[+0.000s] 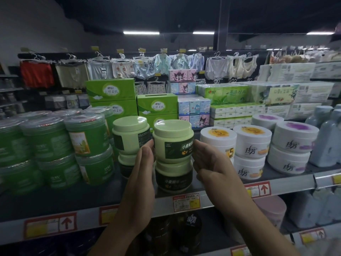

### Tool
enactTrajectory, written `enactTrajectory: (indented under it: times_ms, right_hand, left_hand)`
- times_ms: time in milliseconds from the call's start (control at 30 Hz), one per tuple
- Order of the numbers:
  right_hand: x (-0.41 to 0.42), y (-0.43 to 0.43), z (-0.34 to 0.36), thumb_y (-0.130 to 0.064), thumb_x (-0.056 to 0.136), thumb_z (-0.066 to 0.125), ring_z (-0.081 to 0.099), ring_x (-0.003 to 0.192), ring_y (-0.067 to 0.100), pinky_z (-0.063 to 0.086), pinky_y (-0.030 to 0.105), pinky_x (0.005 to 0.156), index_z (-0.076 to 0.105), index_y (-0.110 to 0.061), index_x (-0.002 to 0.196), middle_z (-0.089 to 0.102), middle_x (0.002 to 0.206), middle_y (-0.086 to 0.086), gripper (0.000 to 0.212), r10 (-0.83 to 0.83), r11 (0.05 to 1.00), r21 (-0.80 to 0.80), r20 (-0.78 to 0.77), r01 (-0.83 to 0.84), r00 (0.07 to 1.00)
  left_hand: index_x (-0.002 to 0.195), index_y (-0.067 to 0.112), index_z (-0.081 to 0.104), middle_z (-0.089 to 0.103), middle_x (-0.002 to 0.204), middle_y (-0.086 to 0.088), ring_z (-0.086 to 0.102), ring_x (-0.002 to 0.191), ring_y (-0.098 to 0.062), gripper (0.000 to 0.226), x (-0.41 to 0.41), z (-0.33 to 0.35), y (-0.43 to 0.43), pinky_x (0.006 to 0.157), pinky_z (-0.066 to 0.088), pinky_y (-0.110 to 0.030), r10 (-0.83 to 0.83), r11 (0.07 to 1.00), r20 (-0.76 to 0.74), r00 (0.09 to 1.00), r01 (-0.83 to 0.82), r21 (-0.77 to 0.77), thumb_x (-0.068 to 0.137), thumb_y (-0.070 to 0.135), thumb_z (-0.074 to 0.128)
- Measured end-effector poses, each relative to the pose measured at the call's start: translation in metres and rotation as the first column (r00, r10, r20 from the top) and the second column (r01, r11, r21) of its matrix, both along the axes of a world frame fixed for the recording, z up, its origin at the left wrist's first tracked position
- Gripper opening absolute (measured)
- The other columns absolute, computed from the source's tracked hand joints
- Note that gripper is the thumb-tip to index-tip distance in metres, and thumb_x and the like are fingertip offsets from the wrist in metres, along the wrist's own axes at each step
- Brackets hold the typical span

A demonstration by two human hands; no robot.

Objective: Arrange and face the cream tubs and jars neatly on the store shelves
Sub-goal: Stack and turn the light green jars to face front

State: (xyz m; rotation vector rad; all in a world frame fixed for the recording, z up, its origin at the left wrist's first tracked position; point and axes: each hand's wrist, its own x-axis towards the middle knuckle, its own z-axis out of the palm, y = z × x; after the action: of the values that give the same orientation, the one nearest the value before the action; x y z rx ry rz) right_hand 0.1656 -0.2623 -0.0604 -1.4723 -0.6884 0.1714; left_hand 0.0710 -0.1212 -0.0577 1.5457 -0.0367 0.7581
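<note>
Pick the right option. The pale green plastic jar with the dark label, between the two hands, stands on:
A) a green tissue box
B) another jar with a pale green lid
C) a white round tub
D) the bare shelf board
B: the pale green plastic jar with the dark label sits stacked on a second jar with a pale green lid, with the left hand and the right hand on either side of it.

dim store, ceiling strip lights [141, 32] glaring; edges bowed and blurred.
</note>
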Motion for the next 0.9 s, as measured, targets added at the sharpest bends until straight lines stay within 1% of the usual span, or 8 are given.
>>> enactTrajectory:
  times_ms: [100,167,267,433,600,700,800,900]
  right_hand:
    - [-0.002,-0.002,-0.002,0.037,0.081,0.031,0.056,0.124,-0.020,0.045,0.004,0.097,0.054,-0.039,0.129,0.067,0.120,-0.038,0.092,-0.003,1.000,0.012,0.022,0.003,1.000]
    - [-0.006,-0.003,-0.002,0.036,0.081,0.032,0.055,0.128,-0.017,0.044,0.004,0.099,0.054,-0.031,0.140,0.065,0.131,-0.031,0.092,0.001,1.000,-0.006,0.038,-0.001,0.999]
    - [-0.011,-0.007,-0.001,0.034,0.082,0.034,0.054,0.133,-0.014,0.045,0.007,0.104,0.048,-0.021,0.154,0.062,0.143,-0.021,0.092,0.009,1.000,-0.020,0.046,-0.008,0.999]
    - [-0.017,-0.010,0.000,0.032,0.083,0.036,0.052,0.137,-0.011,0.044,0.019,0.116,0.047,-0.019,0.158,0.061,0.148,-0.018,0.092,0.004,1.000,-0.028,0.040,-0.003,0.999]
    - [-0.023,-0.010,-0.001,0.032,0.084,0.036,0.053,0.134,-0.013,0.047,0.013,0.108,0.048,-0.022,0.156,0.063,0.144,-0.022,0.091,0.003,1.000,-0.025,0.022,-0.003,1.000]
    - [-0.025,-0.010,-0.001,0.033,0.085,0.037,0.055,0.132,-0.013,0.048,0.017,0.110,0.050,-0.025,0.152,0.065,0.139,-0.024,0.090,0.004,1.000,-0.009,0.009,-0.004,1.000]
    - [-0.027,-0.009,-0.002,0.033,0.086,0.036,0.056,0.131,-0.013,0.049,0.015,0.107,0.052,-0.032,0.146,0.066,0.133,-0.028,0.089,-0.001,1.000,0.002,0.013,0.001,1.000]
    - [-0.028,-0.006,-0.005,0.031,0.083,0.038,0.059,0.130,-0.010,0.050,0.014,0.104,0.056,-0.036,0.133,0.071,0.128,-0.028,0.086,-0.001,0.999,0.049,0.023,-0.001,1.000]
  left_hand:
    - [0.125,0.040,0.056,0.069,0.114,0.040,0.060,0.114,0.018,0.051,0.000,0.003,0.001,0.082,0.047,-0.001,-0.018,1.000,0.009,1.000,0.018,0.014,0.092,0.057,0.022]
    - [0.125,0.041,0.057,0.069,0.117,0.038,0.060,0.118,0.015,0.053,0.001,0.002,0.004,0.082,0.047,-0.002,-0.015,1.000,0.006,1.000,0.015,0.010,0.091,0.062,0.022]
    - [0.127,0.047,0.058,0.065,0.127,0.037,0.057,0.125,0.012,0.056,0.001,0.001,0.009,0.093,0.047,-0.015,0.000,1.000,-0.016,1.000,0.000,0.008,0.092,0.074,0.023]
    - [0.127,0.048,0.057,0.065,0.126,0.038,0.057,0.122,0.014,0.059,0.002,0.003,0.011,0.094,0.042,-0.024,0.004,1.000,-0.043,0.999,-0.004,-0.004,0.086,0.073,0.022]
    - [0.132,0.051,0.054,0.062,0.134,0.037,0.053,0.129,0.012,0.062,0.005,0.001,0.014,0.103,0.043,-0.030,0.009,1.000,-0.074,0.997,-0.010,-0.003,0.089,0.085,0.025]
    - [0.134,0.052,0.052,0.060,0.135,0.038,0.051,0.131,0.014,0.061,0.007,-0.001,0.015,0.101,0.042,-0.027,0.000,1.000,-0.075,0.997,0.000,-0.005,0.091,0.084,0.024]
    - [0.133,0.053,0.053,0.059,0.136,0.039,0.050,0.132,0.014,0.068,0.009,-0.002,0.017,0.103,0.041,-0.031,-0.006,1.000,-0.072,0.997,0.005,-0.020,0.082,0.088,0.026]
    - [0.132,0.051,0.054,0.061,0.134,0.038,0.051,0.131,0.014,0.060,0.009,-0.002,0.017,0.097,0.041,-0.028,-0.015,1.000,-0.062,0.998,0.014,-0.018,0.091,0.081,0.022]
